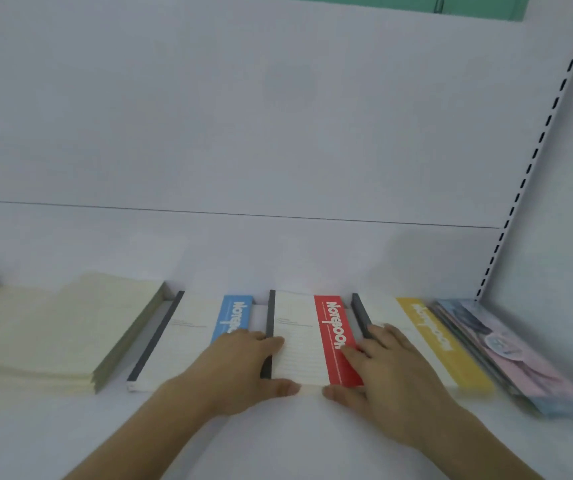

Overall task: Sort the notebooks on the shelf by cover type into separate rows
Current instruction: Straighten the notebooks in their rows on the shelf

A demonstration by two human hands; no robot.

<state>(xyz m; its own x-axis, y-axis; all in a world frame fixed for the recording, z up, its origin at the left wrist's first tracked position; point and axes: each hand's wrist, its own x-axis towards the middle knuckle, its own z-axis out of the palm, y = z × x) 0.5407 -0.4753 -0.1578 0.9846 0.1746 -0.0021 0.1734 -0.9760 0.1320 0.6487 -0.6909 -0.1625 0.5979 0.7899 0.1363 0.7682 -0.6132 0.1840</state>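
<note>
Fingers of both hands lie spread and mostly straight on the red-banded notebook (307, 337), which sits flat at the middle of the white shelf (278, 438). The left hand (243, 368) covers the notebook's dark spine edge, its fingers reaching onto the lined cream cover and its thumb set against the near edge. The right hand (392, 372) presses on the red band and on the neighbouring cover, its thumb also at the near edge, close to the left thumb.

Just left of it lies the blue-banded notebook (188, 341), partly under the left hand; just right lies the yellow-banded notebook (430, 341), partly under the right hand. All three carry dark spines and lie side by side in one row.

At the far left rests a stack of plain cream notebooks (56, 334). At the far right lies a stack of notebooks with pink and blue picture covers (517, 351), blurred, below a slotted shelf upright (534, 161).
</note>
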